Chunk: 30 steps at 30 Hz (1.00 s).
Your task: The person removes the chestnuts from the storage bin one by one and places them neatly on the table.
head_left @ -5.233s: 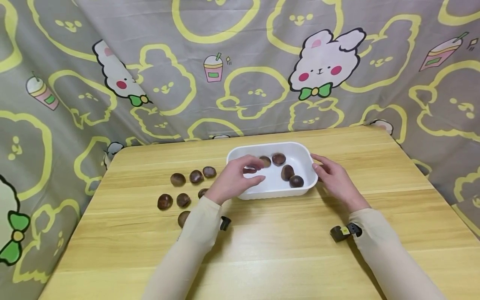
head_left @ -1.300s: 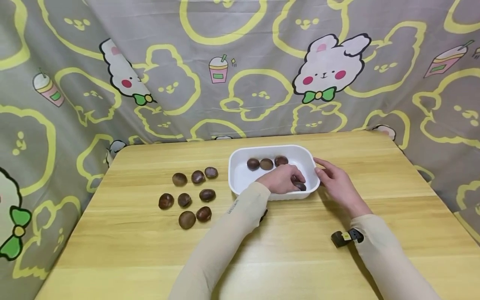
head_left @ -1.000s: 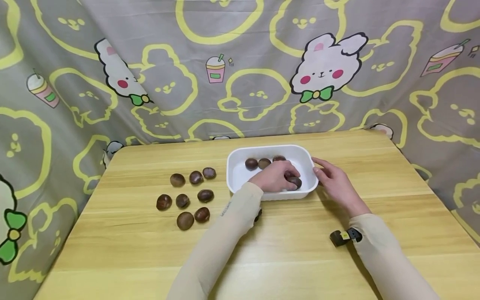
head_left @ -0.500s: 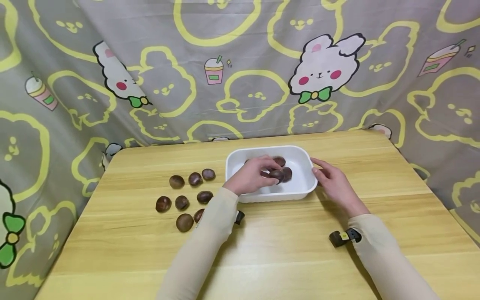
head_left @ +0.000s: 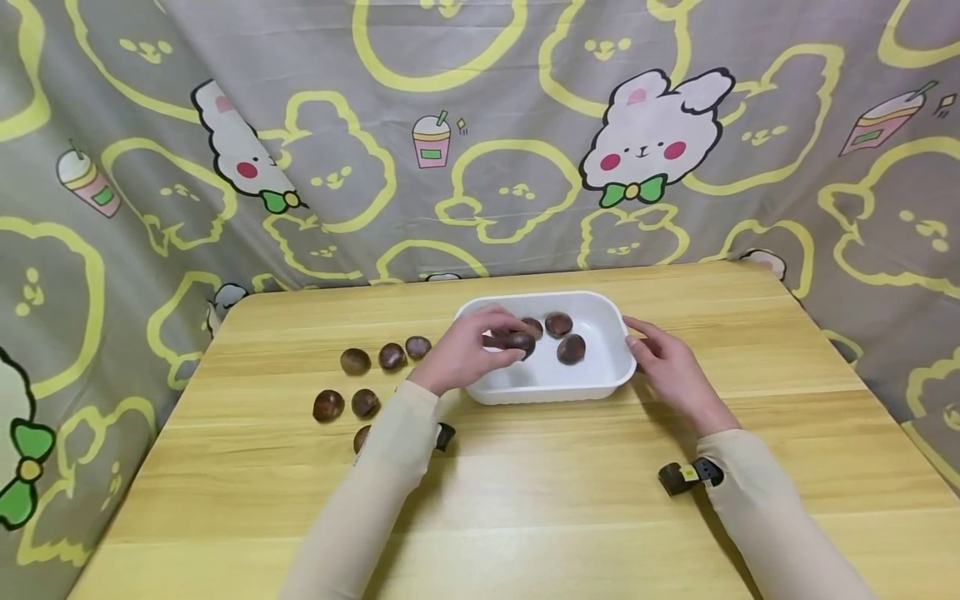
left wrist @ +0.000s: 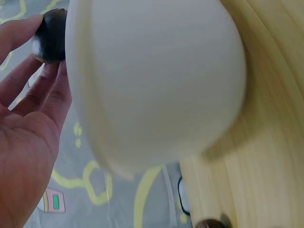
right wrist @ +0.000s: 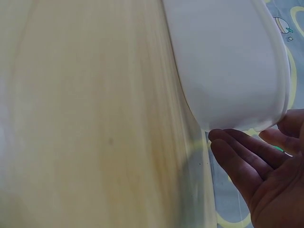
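Observation:
My left hand (head_left: 468, 346) is above the left part of a white plastic tray (head_left: 555, 393), pinching a dark brown chestnut (head_left: 520, 342) between thumb and fingers. In the left wrist view the same chestnut (left wrist: 49, 37) shows beside the tray wall (left wrist: 161, 85). Several other chestnuts lie inside the tray, among them one at the back (head_left: 558, 324) and one nearer the middle (head_left: 572, 349); the left fingers partly cover others. At the tray's right end my right hand (head_left: 675, 367) holds the rim, with the thumb over it and fingers (right wrist: 237, 159) against the outer wall.
Several loose chestnuts (head_left: 365, 403) sit on the wooden table (head_left: 540, 492) left of the tray, in rough rows. My left sleeve (head_left: 390, 450) hides some of them. A patterned cloth (head_left: 517, 83) hangs behind the table's back edge.
The left hand has picked up a chestnut at the tray's right front and carried it left. Another chestnut there has shifted toward the tray's middle. The right hand has stayed at the rim.

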### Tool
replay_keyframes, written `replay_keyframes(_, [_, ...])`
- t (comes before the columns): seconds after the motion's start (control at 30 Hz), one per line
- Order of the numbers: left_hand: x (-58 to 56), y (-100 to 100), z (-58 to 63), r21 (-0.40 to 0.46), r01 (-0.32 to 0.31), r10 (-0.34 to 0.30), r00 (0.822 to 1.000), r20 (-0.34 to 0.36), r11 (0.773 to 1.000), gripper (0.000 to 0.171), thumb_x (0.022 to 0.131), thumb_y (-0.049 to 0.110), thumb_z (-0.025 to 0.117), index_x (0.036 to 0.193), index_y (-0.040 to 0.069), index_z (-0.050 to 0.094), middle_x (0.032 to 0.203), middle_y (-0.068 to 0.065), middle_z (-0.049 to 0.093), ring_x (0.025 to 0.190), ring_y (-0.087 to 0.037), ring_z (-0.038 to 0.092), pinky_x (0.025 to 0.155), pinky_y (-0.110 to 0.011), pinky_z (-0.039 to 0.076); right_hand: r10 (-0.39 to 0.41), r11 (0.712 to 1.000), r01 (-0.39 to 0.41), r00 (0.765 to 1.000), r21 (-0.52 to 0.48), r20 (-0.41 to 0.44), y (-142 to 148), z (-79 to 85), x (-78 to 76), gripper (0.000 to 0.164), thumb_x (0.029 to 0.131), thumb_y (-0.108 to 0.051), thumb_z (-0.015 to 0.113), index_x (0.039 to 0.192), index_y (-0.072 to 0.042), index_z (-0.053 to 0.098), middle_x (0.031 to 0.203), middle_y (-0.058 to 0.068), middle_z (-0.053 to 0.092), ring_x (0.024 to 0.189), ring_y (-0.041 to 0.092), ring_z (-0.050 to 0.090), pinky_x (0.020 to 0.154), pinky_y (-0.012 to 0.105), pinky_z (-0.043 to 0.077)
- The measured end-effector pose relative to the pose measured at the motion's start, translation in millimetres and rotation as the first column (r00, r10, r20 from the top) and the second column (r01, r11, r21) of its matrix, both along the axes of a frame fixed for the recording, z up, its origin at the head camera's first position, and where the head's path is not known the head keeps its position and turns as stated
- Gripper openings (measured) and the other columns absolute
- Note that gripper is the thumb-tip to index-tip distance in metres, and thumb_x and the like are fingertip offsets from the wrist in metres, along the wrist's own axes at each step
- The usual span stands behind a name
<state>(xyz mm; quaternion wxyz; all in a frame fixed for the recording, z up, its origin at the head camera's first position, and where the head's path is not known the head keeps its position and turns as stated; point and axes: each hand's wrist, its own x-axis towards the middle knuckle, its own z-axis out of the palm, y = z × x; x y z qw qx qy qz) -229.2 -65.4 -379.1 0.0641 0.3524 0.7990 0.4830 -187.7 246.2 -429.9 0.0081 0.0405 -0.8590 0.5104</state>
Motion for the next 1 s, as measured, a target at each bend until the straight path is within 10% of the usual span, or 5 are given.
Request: replay_keyframes(1.0, [25.3,-83,-1.4,-0.075,-0.165,0.165,0.986,-0.01,0.983,0.026,0.089,0.009,0.074,0.114,0.006,0.069,0.109,0.0,0.06,0.101,-0.018,0.062,0.089,-0.03,0.052,-0.004,1.0,0.004,1.0,-0.013,0.024,0,1.4,1.3,0.049,0.106,-0.027,0.044,0.149,-0.003,0.04,0.122,0.031,0.059,0.106,0.038,0.062,0.089,0.044,0.052])
